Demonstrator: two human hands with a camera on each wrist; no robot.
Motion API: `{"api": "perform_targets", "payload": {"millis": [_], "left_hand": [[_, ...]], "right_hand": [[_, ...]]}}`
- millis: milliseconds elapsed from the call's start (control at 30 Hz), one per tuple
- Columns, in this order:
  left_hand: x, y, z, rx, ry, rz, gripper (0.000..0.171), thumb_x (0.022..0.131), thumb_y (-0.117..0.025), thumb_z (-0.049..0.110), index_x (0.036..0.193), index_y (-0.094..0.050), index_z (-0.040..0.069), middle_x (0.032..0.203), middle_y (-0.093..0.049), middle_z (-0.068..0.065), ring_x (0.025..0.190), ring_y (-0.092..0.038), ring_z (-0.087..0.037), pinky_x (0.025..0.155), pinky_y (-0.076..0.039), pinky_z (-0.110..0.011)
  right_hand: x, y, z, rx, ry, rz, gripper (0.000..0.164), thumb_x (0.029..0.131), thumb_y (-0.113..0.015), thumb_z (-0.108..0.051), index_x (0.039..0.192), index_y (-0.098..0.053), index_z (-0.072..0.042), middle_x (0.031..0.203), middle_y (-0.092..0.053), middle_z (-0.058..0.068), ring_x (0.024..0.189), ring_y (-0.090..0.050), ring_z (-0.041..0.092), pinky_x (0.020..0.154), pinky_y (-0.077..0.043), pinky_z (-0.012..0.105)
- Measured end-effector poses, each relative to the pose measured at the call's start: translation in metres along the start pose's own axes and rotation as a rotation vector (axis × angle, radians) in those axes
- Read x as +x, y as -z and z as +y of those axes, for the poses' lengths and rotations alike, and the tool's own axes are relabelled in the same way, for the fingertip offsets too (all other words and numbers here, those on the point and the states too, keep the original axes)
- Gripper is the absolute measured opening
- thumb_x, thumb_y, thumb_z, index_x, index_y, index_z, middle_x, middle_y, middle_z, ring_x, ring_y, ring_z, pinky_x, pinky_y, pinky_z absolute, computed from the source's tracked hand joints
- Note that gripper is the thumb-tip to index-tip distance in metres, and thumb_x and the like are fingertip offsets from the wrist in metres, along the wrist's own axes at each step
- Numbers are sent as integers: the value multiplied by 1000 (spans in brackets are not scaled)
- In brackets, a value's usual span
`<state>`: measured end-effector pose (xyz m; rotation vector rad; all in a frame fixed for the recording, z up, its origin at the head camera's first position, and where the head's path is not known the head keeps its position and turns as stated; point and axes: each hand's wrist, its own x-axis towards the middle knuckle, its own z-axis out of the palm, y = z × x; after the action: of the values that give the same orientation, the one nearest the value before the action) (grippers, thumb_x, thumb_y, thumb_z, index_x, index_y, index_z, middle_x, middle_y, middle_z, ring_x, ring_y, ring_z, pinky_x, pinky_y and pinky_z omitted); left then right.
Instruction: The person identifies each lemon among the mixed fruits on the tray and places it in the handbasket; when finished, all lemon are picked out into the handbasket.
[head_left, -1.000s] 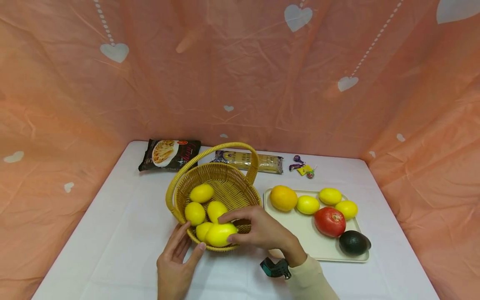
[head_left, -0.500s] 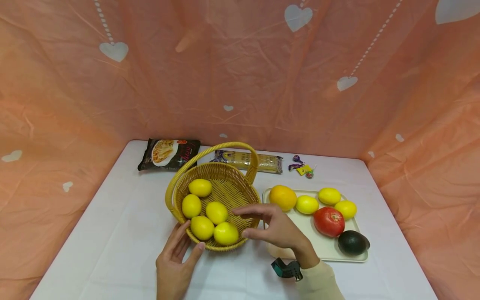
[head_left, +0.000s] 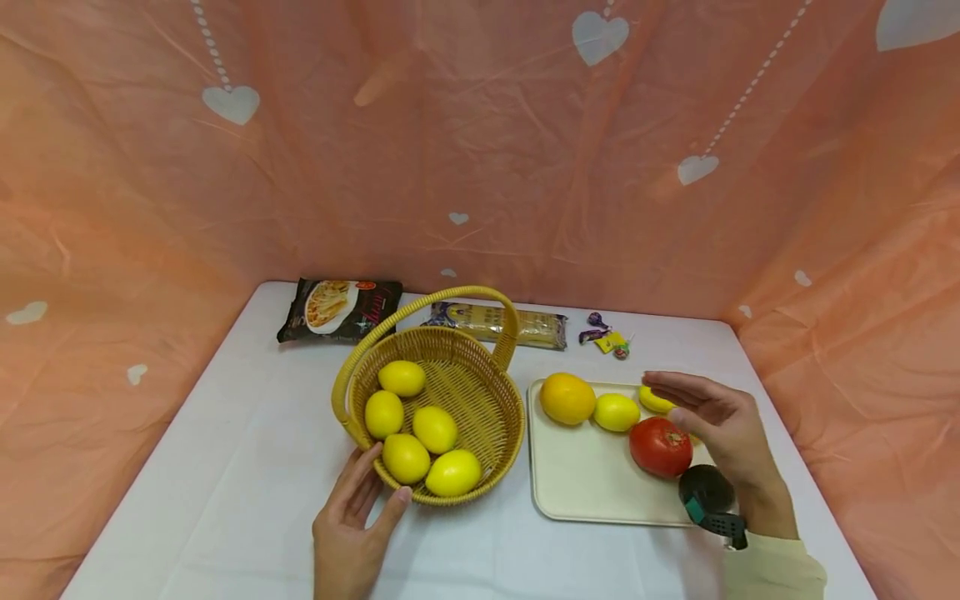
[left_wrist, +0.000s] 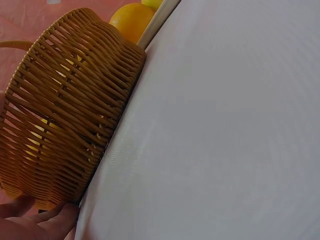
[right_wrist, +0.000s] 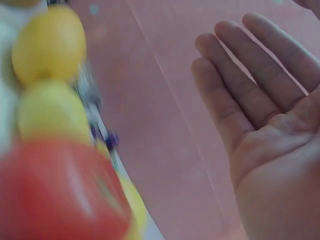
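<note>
My left hand rests its fingers and thumb against the near left side of a wicker basket; in the left wrist view its fingertips touch the weave low down. Several lemons lie in the basket's left and near part. With nothing in it, my right hand hovers over the right side of a cream tray, fingers extended. Below and beside it are a red tomato, a lemon partly hidden by the fingers, and a dark avocado, partly covered by the wrist strap.
An orange and another lemon sit along the tray's far edge. Behind the basket lie a black food packet and a long noodle pack. Small candies lie to their right. The basket's handle arches up.
My right hand has let go of a lemon in the basket and moved right, over the tray. The lemons in the basket have shifted slightly. My left hand has stayed at the basket.
</note>
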<state>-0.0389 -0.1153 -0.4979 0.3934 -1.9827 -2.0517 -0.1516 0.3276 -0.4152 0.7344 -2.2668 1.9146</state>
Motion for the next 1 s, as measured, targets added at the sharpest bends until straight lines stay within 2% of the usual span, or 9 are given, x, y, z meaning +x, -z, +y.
{"api": "perform_targets", "payload": {"millis": [67, 167, 333, 467, 700, 767, 933, 1000], "left_hand": [[0, 0, 0, -2, -3, -1, 65, 92, -89, 4, 152, -66, 12, 171, -42, -16, 137, -54, 8, 113, -50, -14], [0, 0, -1, -7, -9, -3, 64, 92, -88, 3, 151, -66, 13, 170, -43, -16, 137, -54, 8, 113, -50, -15], [0, 0, -1, -12, -12, -8, 64, 92, -88, 2, 152, -66, 12, 170, -42, -17, 137, -54, 9, 114, -50, -15], [0, 0, 0, -10, -3, -11, 65, 92, -88, 3, 152, -65, 12, 171, -42, -17, 138, -54, 6, 114, -50, -16], [0, 1, 0, 0, 10, -15, 65, 93, -88, 5, 152, -65, 14, 172, -40, -16, 144, -53, -3, 114, -49, -15], [0, 1, 0, -3, 5, -14, 64, 93, -88, 4, 152, -65, 13, 171, -41, -17, 143, -53, -2, 114, -49, -15], [0, 0, 1, -4, -9, -12, 64, 92, -88, 3, 152, -66, 12, 171, -41, -17, 142, -53, 1, 115, -49, -16], [0, 0, 1, -3, -9, -14, 64, 92, -88, 3, 152, -65, 12, 171, -41, -16, 142, -53, 1, 115, -49, -16]], "right_hand": [[-4, 18, 1, -6, 10, 33, 41, 99, -57, 25, 139, -59, 22, 137, -78, 1, 128, -73, 12, 111, -58, 20], [-8, 40, 5, -56, -22, 72, 40, 100, -56, 24, 140, -60, 21, 135, -78, -4, 126, -73, 7, 108, -58, 15], [-14, 65, 14, -192, -161, 100, 39, 103, -63, 14, 142, -63, 14, 130, -79, -12, 120, -73, 0, 99, -59, 9], [-17, 79, 26, -297, -267, 54, 40, 105, -68, 4, 144, -64, 9, 129, -78, -19, 118, -72, -6, 95, -59, 7], [-28, 89, 42, -366, -463, -23, 49, 106, -75, -12, 149, -61, 6, 130, -74, -25, 116, -66, -15, 92, -59, 6], [-32, 88, 45, -415, -509, -45, 53, 105, -76, -18, 151, -61, 4, 135, -74, -19, 114, -62, -19, 92, -57, 5], [-43, 83, 49, -530, -554, -40, 58, 104, -79, -24, 153, -61, 1, 149, -67, 21, 111, -56, -23, 90, -56, 3], [-48, 82, 49, -567, -565, -15, 59, 104, -79, -27, 153, -61, 0, 151, -63, 28, 108, -55, -24, 89, -55, 2]]}}
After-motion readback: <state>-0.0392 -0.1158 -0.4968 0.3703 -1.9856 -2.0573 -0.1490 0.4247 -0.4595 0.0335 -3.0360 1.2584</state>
